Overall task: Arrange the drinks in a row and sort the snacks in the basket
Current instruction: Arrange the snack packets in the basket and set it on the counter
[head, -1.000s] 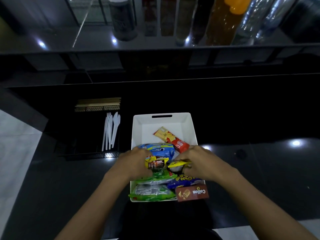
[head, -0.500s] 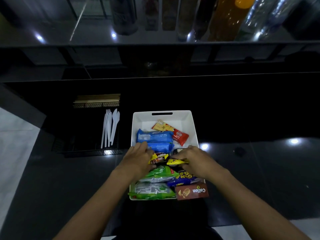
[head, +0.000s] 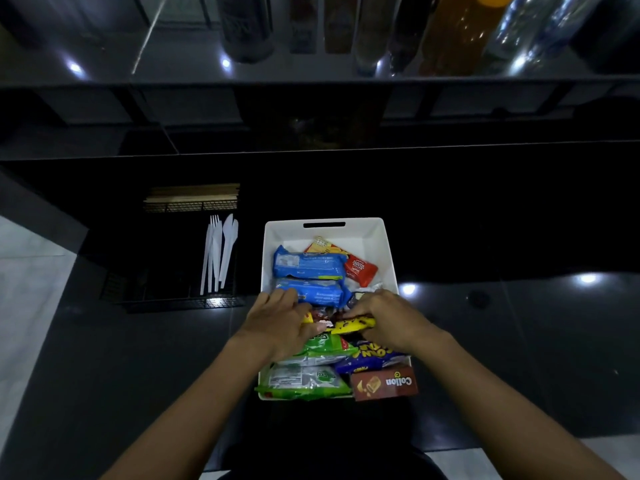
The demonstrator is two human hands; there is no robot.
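A white basket [head: 387,251] sits on the black counter and holds snack packs. Two blue cookie packs [head: 306,265] lie side by side at its far left, a red and yellow pack [head: 358,268] beside them. Green packs [head: 304,381], a purple pack [head: 370,356] and a brown Collon box [head: 384,384] fill the near end. My left hand [head: 277,323] lies over a small yellow and red snack [head: 320,318] in the middle, fingers curled on it. My right hand [head: 388,318] grips a yellow wrapped snack [head: 353,325]. Drinks bottles [head: 450,32] stand in a row on the shelf at the top.
A black wire tray [head: 173,299] to the left of the basket holds white plastic cutlery [head: 218,251] and wooden sticks [head: 192,194]. A raised dark shelf edge [head: 318,81] runs across above the counter. A light floor shows at the far left.
The two blue packs now lie flat in a row at the basket's far left. Both hands have stayed over the middle, still working the small yellow snacks.
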